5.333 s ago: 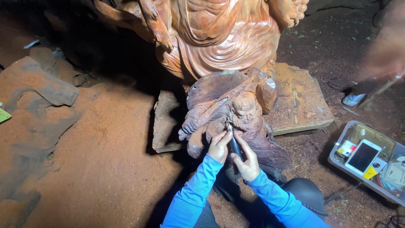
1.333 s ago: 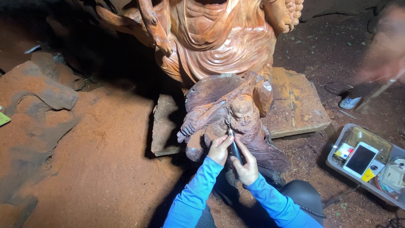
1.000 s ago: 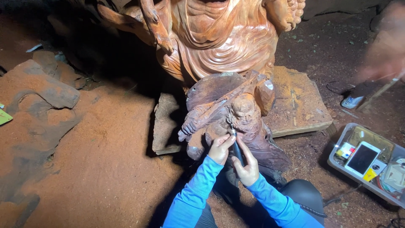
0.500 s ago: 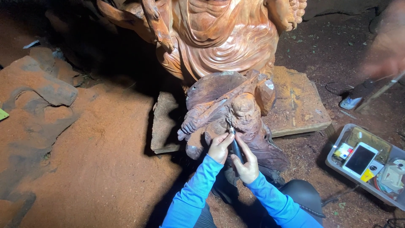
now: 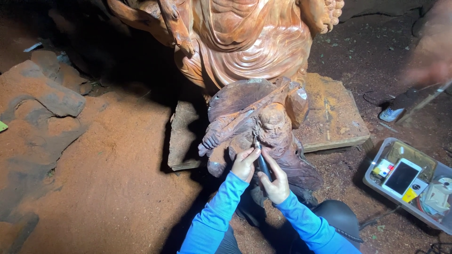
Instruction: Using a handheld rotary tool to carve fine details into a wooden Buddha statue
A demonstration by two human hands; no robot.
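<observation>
The person kneels on the sawdust floor (image 5: 108, 188) in front of a small wooden figure (image 5: 261, 134), which leans against the foot of a much larger carved statue (image 5: 249, 42). Both hands meet on a slim dark carving tool (image 5: 262, 162). The left hand (image 5: 245, 163) has its grip closed round the front of the tool, fingertips pinched near the tip, and the heel of the hand lies close to the wood. The right hand (image 5: 277, 181) has its grip wrapped shut round the rear of the handle. Both arms wear bright blue sleeves (image 5: 212, 218).

The tip of the tool touches the small figure just to the left of its carved head, about where the shoulder or beard meets the body. The step in hand looks like fine detail work on that spot, with the left hand steering and the right hand steadying. The next move probably calls for short, light passes with the tip held firmly, since the surrounding detail is fine and could easily be marred.

Behind the figure lies a flat wooden slab (image 5: 332, 113). To the right sits a clear plastic tray (image 5: 376, 181) holding a phone (image 5: 401, 177) and small bits. At the upper right, another person's blurred hand (image 5: 431, 70) holds a thin stick.
</observation>
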